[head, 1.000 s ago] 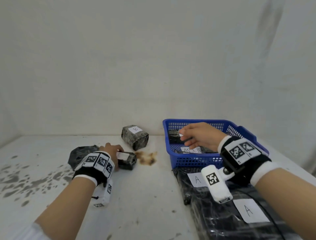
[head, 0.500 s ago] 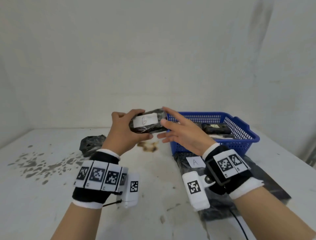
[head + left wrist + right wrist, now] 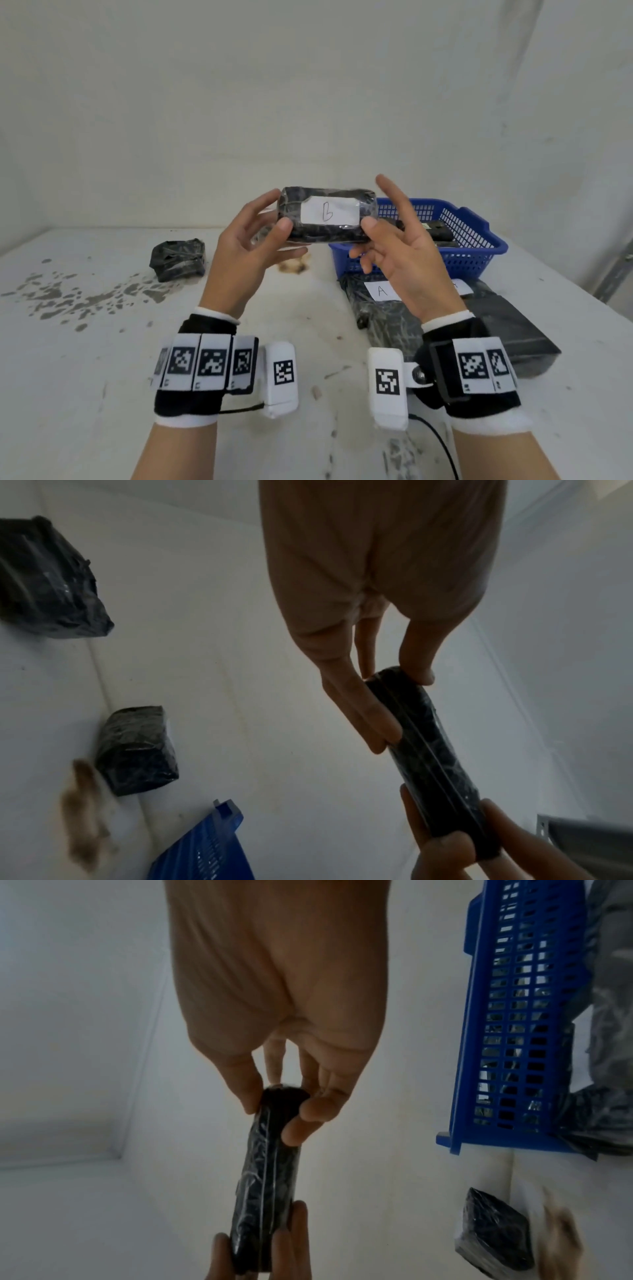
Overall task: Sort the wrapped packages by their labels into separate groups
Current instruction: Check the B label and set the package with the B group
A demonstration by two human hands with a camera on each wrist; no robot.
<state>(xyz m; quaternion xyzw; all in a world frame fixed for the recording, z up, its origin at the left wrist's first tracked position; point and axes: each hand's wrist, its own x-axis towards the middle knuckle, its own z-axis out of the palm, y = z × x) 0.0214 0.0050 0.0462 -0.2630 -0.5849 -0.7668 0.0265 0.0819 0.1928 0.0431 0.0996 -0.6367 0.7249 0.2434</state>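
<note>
Black plastic film wraps the B package (image 3: 327, 216), a flat oblong with a white label facing the head camera and a handwritten "B" on it. It is held in the air above the bench (image 3: 102, 342), level, in front of the back wall. The left hand (image 3: 246, 250) pinches its left end, thumb on the label face and fingers behind; the left wrist view shows the fingers (image 3: 363, 710) lying along one broad side and the thumb on the other. The right hand (image 3: 404, 260) pinches the right end the same way, thumb at the label's lower corner and the lower fingers behind, while its index finger sticks up free above the package.

Just right of the package and behind the right hand stands a blue basket (image 3: 479, 246) near the bench's back right edge, with dark wrapped items inside; their labels cannot be read. In front of the basket, touching its near wall, lies a large black package (image 3: 387, 318) with a white "A" label, and a second large dark package (image 3: 513, 325) sits beside it toward the right edge. Toward the back left of the bench rests a crumpled black package (image 3: 178, 260), its label out of sight. A brown stain (image 3: 293, 267) marks the bench between that package and the basket, and grey speckles (image 3: 68, 298) spread toward the left edge. The left wrist view also shows a blocky wrapped package (image 3: 137, 750) standing near the stain.
</note>
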